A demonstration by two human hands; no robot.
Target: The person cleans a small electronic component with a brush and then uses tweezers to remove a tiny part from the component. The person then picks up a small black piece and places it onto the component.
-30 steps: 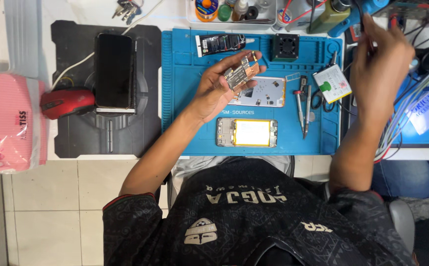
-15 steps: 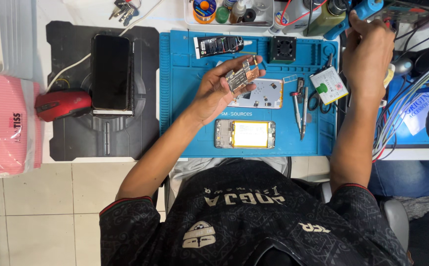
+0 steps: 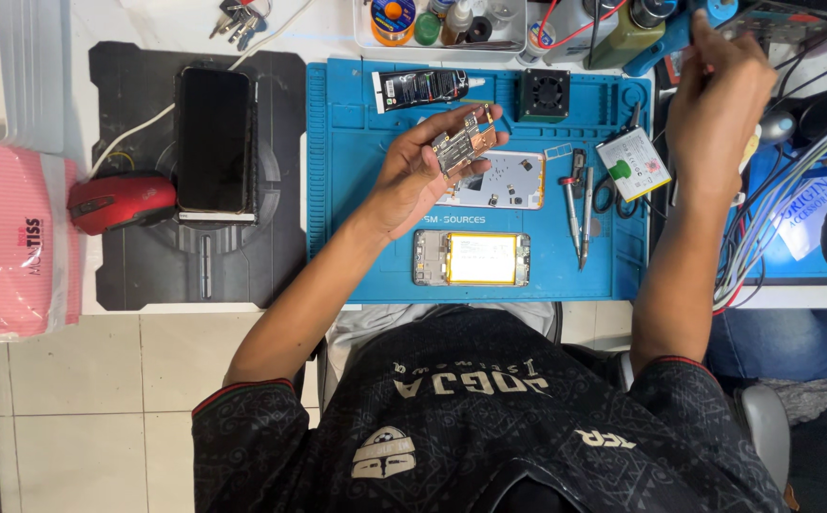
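My left hand [image 3: 413, 180] holds a small metal-shielded phone circuit board [image 3: 464, 145] between the fingertips, raised over the blue repair mat [image 3: 347, 190]. Under it lies a white phone part [image 3: 509, 182] with small pieces on it. An opened phone with a yellowish battery [image 3: 471, 258] rests near the mat's front edge. My right hand [image 3: 718, 104] reaches to the far right corner, with its fingers beside a blue tool handle [image 3: 665, 43] and cables. Whether it grips anything is hidden.
Tweezers and a screwdriver [image 3: 577, 204], a black tube [image 3: 423, 88], a small black fan [image 3: 547, 93] and a white box [image 3: 634, 163] lie on the mat. Left: a black phone [image 3: 214, 138], red mouse [image 3: 119, 201], pink tissue pack [image 3: 5, 242]. Cable bundle [image 3: 775, 218] at right.
My right hand has shifted a little within the far right corner by the tools. My left hand keeps the board in nearly the same place.
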